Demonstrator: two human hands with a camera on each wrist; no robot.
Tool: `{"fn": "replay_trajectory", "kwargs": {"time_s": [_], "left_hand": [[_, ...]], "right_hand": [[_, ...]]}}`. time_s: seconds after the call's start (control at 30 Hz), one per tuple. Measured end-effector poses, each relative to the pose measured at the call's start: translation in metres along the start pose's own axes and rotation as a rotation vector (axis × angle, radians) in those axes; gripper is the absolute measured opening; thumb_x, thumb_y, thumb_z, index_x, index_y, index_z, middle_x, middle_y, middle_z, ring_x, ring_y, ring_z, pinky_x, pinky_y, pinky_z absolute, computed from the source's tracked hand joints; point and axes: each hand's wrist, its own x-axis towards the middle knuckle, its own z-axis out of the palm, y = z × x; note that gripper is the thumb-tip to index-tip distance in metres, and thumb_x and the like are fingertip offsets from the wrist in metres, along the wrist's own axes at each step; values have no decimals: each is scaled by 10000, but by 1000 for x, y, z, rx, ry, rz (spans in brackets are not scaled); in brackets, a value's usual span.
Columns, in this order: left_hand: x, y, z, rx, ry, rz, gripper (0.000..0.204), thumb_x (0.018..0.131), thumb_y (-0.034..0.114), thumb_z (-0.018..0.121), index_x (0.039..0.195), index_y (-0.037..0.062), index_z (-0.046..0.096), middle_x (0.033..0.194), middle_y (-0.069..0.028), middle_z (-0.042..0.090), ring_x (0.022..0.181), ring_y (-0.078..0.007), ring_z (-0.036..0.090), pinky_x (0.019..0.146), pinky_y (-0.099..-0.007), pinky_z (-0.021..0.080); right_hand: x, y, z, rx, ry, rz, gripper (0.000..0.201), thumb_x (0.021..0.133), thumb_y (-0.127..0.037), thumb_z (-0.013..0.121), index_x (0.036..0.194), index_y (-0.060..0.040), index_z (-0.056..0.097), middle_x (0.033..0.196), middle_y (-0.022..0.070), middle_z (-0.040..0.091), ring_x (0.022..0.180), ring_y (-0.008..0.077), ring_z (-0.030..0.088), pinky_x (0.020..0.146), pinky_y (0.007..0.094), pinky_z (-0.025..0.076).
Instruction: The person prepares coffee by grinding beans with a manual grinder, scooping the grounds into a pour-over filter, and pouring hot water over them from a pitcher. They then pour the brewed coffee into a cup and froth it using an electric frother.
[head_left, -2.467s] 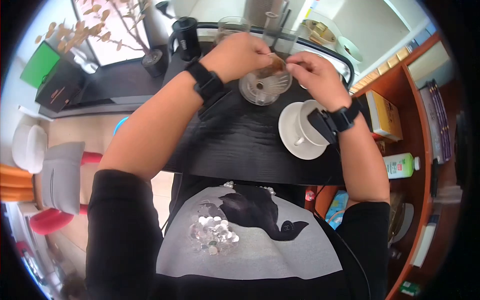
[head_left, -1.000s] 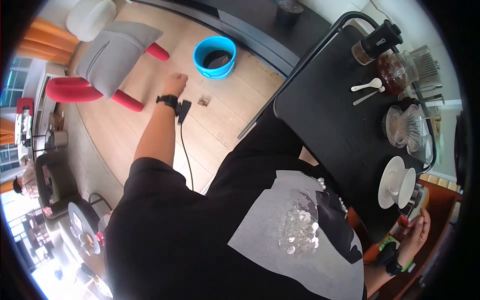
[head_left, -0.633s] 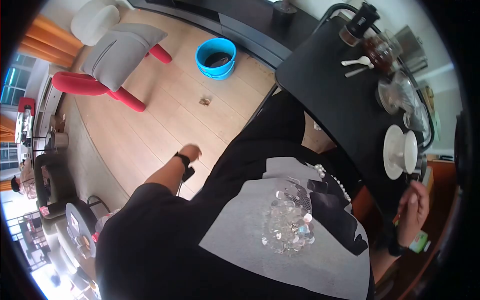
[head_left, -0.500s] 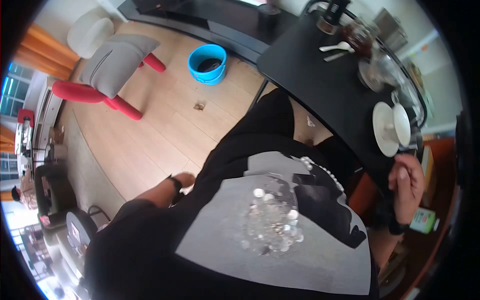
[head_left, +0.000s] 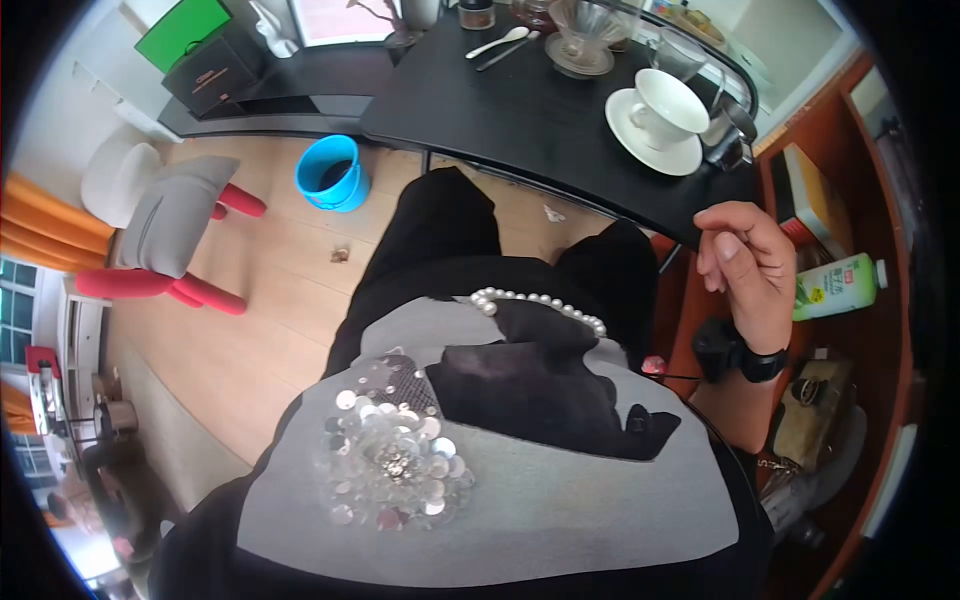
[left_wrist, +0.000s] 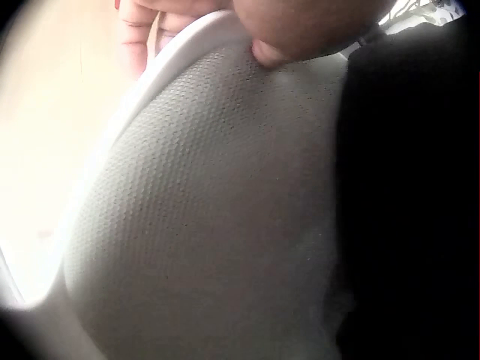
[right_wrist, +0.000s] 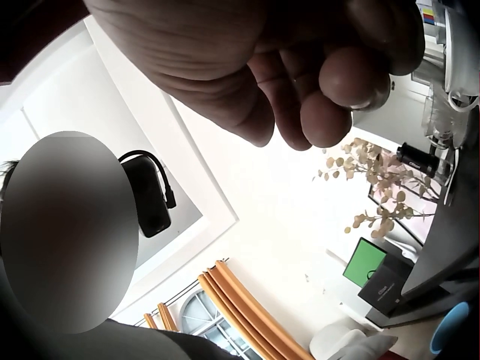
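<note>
My right hand (head_left: 752,275) hovers near the front right corner of the black table (head_left: 560,125), fingers loosely bent and holding nothing. In the right wrist view its fingertips hang in mid-air. Nearest to it stand a white cup (head_left: 672,100) on a saucer (head_left: 668,163) and a small metal jug (head_left: 730,135). My left hand (left_wrist: 300,26) is out of the head view. The left wrist view has it gripping the rim of a pale, mesh-textured seat (left_wrist: 210,187), thumb on the mesh and fingers beyond the rim. Black cloth lies beside that hand.
A clear ribbed dripper (head_left: 580,45), a glass pitcher (head_left: 678,52) and a white spoon (head_left: 498,42) are at the table's back. A blue bucket (head_left: 333,173) and a cushioned red chair (head_left: 175,215) stand left. A green-labelled bottle (head_left: 838,288) lies on the right shelf.
Earlier both hands worked over the dripper; then the left reached out toward the bucket side and drew back out of the head view. The view has swung rightward; the right hand stays by the table corner.
</note>
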Motion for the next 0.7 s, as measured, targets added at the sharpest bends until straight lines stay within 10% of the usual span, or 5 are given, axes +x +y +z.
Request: {"fn": "replay_trajectory", "kwargs": {"time_s": [0.33, 0.43, 0.5, 0.7], "left_hand": [[-53, -8, 90, -191, 327, -368, 249, 854, 232, 444, 929, 6, 520, 877, -239, 600, 847, -403, 575, 740, -474, 452], [-45, -40, 128, -644, 473, -170, 208, 852, 204, 466, 915, 6, 463, 884, -241, 572, 887, -405, 545, 739, -479, 435], [-107, 87, 10, -211, 344, -316, 191, 839, 191, 485, 917, 17, 477, 903, -220, 572, 895, -388, 547, 748, -467, 438], [-113, 94, 13, -275, 345, -338, 167, 830, 187, 496, 917, 45, 498, 906, -196, 580, 893, -374, 556, 770, -461, 439]], "right_hand": [[47, -15, 41, 136, -405, 14, 173, 868, -137, 532, 980, -20, 594, 689, -25, 535, 564, 16, 450, 500, 153, 346], [77, -17, 75, 93, -578, 25, 178, 871, -145, 533, 978, -15, 591, 698, -27, 532, 576, 18, 452, 510, 153, 350], [86, -17, 96, 112, -663, 60, 181, 872, -145, 536, 980, -10, 590, 703, -26, 528, 587, 20, 453, 519, 158, 353], [98, 7, 128, 156, -727, 122, 168, 864, -122, 535, 976, -9, 589, 694, -18, 529, 581, 29, 448, 517, 169, 357]]}}
